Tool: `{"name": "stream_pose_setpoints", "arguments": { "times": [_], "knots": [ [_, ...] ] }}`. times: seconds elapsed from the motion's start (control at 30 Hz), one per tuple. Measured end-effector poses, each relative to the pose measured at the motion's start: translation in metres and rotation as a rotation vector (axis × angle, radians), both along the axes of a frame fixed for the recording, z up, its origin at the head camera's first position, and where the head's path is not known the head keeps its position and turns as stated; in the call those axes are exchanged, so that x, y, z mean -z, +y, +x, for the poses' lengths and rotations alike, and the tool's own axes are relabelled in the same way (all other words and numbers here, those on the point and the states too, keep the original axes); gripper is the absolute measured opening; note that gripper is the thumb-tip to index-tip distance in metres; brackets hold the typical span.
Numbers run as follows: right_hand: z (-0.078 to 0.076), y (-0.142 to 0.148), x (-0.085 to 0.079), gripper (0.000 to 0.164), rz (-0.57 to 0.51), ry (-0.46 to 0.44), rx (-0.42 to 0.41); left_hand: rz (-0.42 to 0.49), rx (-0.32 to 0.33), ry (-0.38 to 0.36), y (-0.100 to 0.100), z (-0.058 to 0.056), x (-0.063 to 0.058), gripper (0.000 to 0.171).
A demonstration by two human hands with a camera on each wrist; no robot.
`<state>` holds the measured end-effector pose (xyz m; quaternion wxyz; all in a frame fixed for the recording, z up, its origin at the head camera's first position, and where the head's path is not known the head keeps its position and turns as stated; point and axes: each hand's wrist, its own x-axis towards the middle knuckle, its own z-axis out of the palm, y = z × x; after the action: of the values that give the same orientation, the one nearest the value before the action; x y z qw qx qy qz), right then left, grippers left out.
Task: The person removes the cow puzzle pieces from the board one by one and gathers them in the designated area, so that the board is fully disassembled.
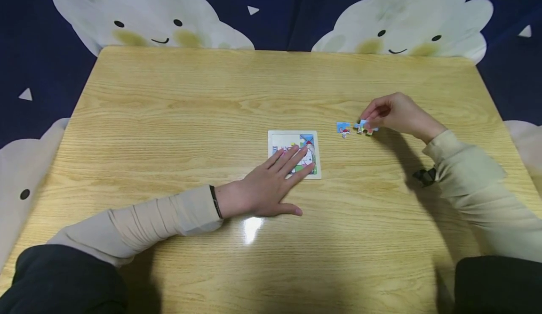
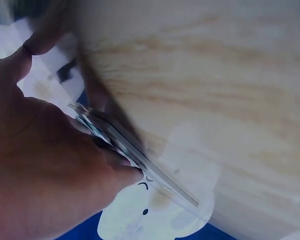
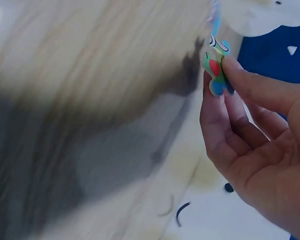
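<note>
My left hand (image 1: 268, 184) lies with fingers spread over a small square picture puzzle in a pale frame (image 1: 294, 133), touching it. Part of the printed picture, with a red-roofed windmill, shows around the fingers; the rest is hidden under them. In the left wrist view, the puzzle board (image 2: 150, 170) appears edge-on beside the fingers. My right hand (image 1: 395, 112) pinches a colourful jigsaw piece (image 3: 217, 67) between thumb and fingers, right of the board. Just left of that hand, another jigsaw piece (image 1: 343, 128) with blue on it lies on the table.
The wooden table (image 1: 190, 92) extends around both hands. Behind its far edge hangs a dark blue cloth (image 1: 279, 17) printed with smiling clouds. A small black object (image 1: 425, 176) sits at the right sleeve's cuff.
</note>
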<state>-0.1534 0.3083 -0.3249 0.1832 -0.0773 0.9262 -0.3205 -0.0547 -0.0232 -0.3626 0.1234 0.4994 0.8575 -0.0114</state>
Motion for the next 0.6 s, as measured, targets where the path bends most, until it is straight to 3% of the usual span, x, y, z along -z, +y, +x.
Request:
{"name": "stream_pose_setpoints", "arguments": {
  "times": [0.37,0.6],
  "knots": [
    [-0.001,0.024,0.01,0.013,0.11,0.067,-0.013,0.037,0.025,0.027,-0.005,0.01,0.0,0.09],
    [-0.001,0.027,0.013,0.013,0.112,0.054,0.009,0.077,0.034,0.047,-0.008,0.016,0.0,0.09]
  ]
}}
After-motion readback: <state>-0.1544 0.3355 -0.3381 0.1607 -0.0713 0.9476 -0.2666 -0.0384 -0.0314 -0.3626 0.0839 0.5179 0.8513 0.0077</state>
